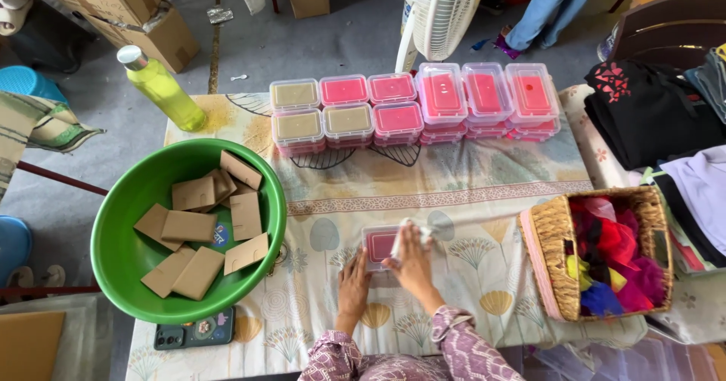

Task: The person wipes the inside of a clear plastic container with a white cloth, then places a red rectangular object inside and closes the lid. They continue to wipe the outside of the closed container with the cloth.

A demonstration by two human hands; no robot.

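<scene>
Small clear box (380, 245) with red insert sits on the table's (484, 177) near edge. Left hand (353, 281) flat at its 7 o'clock corner, fingers spread. Right hand (412, 258) at 3 o'clock (nearer), closed on white cloth (414, 230).

One green basin (121, 252) holds about nine cardboard cards (189, 226), beside one bottle (160, 87), one wicker basket (556, 264) and one phone (195, 331).
</scene>
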